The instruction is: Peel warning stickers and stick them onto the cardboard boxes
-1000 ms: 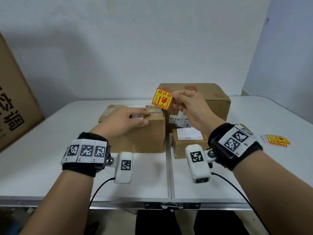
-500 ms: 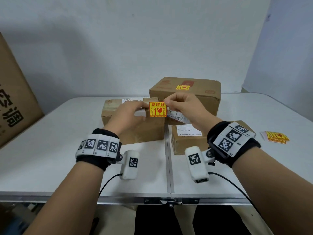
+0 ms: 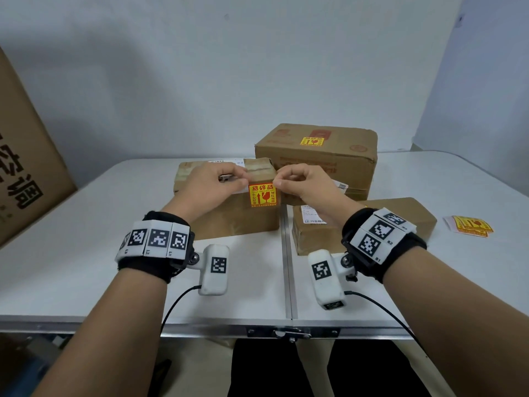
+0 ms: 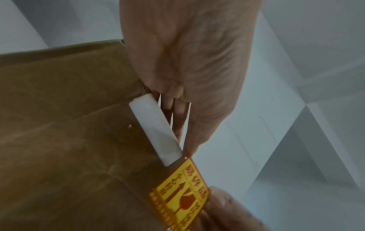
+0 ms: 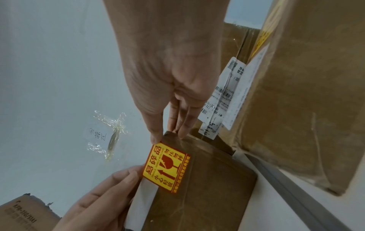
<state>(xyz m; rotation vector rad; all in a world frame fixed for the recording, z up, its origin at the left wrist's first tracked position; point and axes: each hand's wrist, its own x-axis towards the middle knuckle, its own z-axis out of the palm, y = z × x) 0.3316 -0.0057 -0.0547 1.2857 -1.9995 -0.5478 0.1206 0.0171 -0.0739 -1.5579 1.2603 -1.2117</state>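
Observation:
A yellow and red warning sticker (image 3: 262,195) lies against the front face of the left cardboard box (image 3: 237,219), just under its top edge. My left hand (image 3: 211,181) grips the box's top edge with curled fingers, its thumb at the sticker's upper left corner. My right hand (image 3: 297,181) pinches the sticker's upper right corner at the box's corner. In the left wrist view the thumb tip meets the sticker (image 4: 181,195) beside a white label strip (image 4: 156,131). In the right wrist view the sticker (image 5: 166,167) looks flat on the box (image 5: 207,195).
A larger box (image 3: 329,167) stands behind and bears its own sticker (image 3: 313,141). A flat box (image 3: 400,216) lies to the right. Farther right, a stack of stickers (image 3: 469,224) lies on the white table (image 3: 86,267). A big carton (image 3: 23,167) leans at far left.
The right hand brought the sticker down from the air onto the left box's front face. The left hand shifted from the box top to the sticker's left corner.

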